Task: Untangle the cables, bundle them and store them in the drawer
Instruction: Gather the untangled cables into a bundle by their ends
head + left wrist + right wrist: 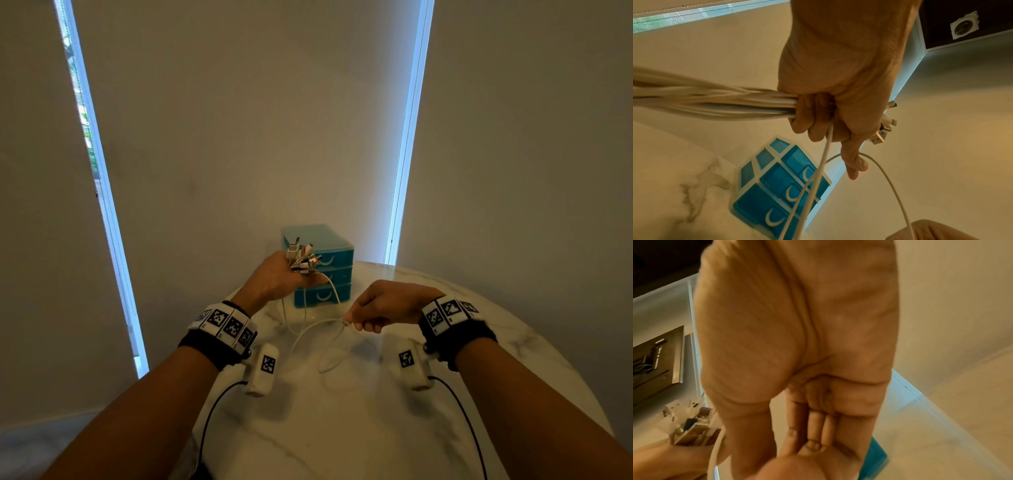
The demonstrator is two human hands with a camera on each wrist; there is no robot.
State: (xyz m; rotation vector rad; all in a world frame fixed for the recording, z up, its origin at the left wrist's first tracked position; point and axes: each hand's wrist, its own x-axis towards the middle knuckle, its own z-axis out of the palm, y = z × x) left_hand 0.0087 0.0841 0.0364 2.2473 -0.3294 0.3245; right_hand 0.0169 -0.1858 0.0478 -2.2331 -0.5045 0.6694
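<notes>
Your left hand [279, 275] grips the cables [719, 102]; your right hand [385, 303] pinches a loose strand [337, 325]. Pull hard and it may tighten a knot.

The cables [301, 260] are white and thin. Many of them are bunched together, with their plug ends sticking up in a messy cluster above the desk. One long white cable [329, 329] hangs down from the bunch and loops loosely over the desk toward the right. The drawer box [322, 270] is blue with pale edges. It has three drawers stacked up, each with a curved white handle. All three are closed. It stands at the far side of the desk, just behind the bunch.
</notes>
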